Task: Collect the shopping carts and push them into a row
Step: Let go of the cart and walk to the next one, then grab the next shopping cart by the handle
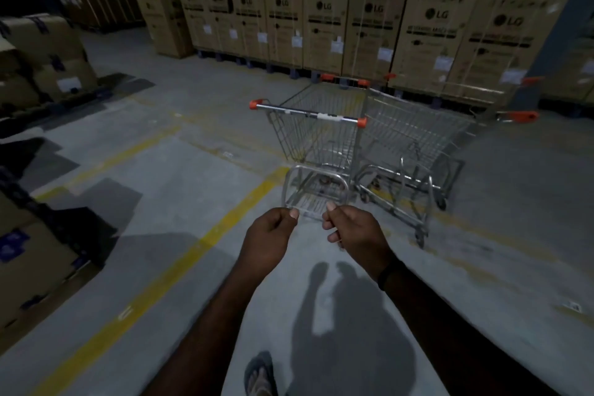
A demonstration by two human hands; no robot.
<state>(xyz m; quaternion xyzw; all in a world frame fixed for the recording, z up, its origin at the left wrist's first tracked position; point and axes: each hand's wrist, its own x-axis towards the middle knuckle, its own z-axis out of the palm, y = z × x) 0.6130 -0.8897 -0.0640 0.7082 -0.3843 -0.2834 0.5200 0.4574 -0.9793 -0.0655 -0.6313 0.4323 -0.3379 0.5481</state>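
Figure. Approach to the carts, head view. The left hand point(270, 235) and right hand point(353, 231) were held forward side by side, fingers curled into loose fists with thumbs on top, gripping nothing. The near silver wire shopping cart point(318, 141) stood ahead on the grey concrete floor point(193, 170), its orange-capped handle bar point(308, 113) facing the person but apart from both hands. A second silver wire cart point(414, 128) stood just beside it on the right, turned at an angle, before stacked brown cardboard cartons point(369, 26). Judged best practice: grip the bar near both caps, swing the near cart until it lines up with the second cart's rear, then push slowly so the baskets nest; a skewed entry would likely jam the frames.
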